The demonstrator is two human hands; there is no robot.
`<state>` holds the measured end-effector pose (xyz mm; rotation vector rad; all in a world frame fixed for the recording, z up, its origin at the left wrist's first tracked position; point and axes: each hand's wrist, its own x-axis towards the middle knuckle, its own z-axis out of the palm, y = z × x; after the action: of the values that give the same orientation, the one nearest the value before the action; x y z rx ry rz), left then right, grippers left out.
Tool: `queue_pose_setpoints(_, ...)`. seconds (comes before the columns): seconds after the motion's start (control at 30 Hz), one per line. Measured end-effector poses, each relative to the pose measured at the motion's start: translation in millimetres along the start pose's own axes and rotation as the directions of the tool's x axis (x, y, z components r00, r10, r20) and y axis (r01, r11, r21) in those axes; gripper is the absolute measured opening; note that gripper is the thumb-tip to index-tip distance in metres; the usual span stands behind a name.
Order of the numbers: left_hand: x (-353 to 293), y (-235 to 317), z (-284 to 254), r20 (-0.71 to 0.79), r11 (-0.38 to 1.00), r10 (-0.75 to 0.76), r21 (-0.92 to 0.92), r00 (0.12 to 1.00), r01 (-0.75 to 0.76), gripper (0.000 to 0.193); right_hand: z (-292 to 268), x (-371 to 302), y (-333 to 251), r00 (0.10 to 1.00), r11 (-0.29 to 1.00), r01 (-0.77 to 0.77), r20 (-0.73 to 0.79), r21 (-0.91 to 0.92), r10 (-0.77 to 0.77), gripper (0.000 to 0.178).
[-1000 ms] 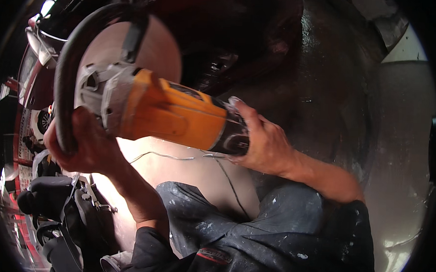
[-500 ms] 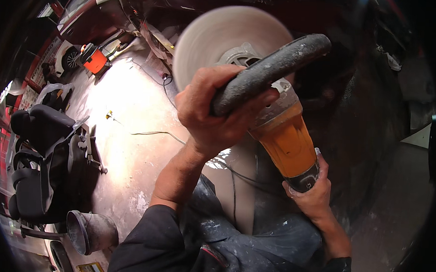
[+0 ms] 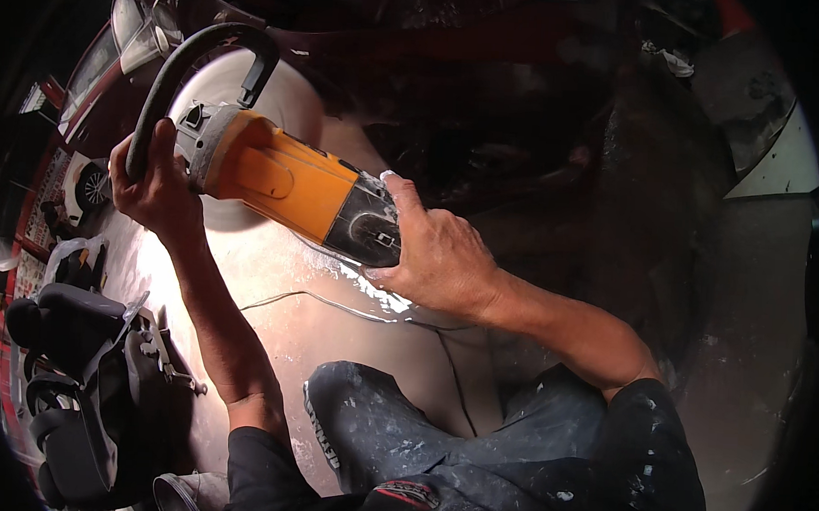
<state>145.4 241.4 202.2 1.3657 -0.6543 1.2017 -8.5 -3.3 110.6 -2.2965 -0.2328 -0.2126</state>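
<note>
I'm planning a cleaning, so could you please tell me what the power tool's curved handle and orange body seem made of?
Curved handle: dull black, probably rubber or foam, judging by its thick, shineless surface. Orange body: likely satin moulded plastic, given its even colour and rounded contours.

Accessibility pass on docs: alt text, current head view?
Orange power tool with a pale disc, held by the left hand on its curved black handle and the right hand on its black rear end. White-spotted trousers show below; black seats at left, beside brightly lit floor.
</note>
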Motion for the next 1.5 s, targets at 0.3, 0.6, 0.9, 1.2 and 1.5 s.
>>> queue_pose_setpoints(0.3, -18.0, -39.0, -22.0, -0.065, 0.993, -0.111, -0.046, 0.992, 0.108, 0.018, 27.7, 29.3, -2.7, 1.000, 0.992, 0.031, -0.002, -0.122, -0.031, 0.096)
queue_pose_setpoints(0.6, 28.3, -9.8, -6.5, -0.031, 0.991, 0.093, 0.097, 0.995, -0.090, 0.015, 0.3, 18.8, -20.5, 0.997, 0.995, 0.031, -0.070, -0.097, -0.037, 0.100)
queue_pose_setpoints(0.9, -15.7, 42.8, 12.2, 0.131, 0.815, 0.263, 0.499, 0.956, -0.293, 0.014, -27.4, -51.7, 21.7, 0.996, 0.993, 0.066, -0.046, -0.103, -0.071, 0.101)
queue_pose_setpoints(1.2, -113.8, 115.6, 106.7, 0.223, 0.827, 0.410, 0.317, 0.884, -0.463, 0.023, -33.4, -137.6, 138.5, 0.967, 0.998, 0.015, -0.255, 0.068, 0.003, 0.108)
queue_pose_setpoints(1.5, -171.5, 160.8, 261.5, 0.421, 0.911, 0.393, -0.302, 0.817, -0.282, 0.034, -43.3, -204.7, 200.8, 0.825, 0.965, -0.142, -0.513, 0.221, 0.239, 0.102)
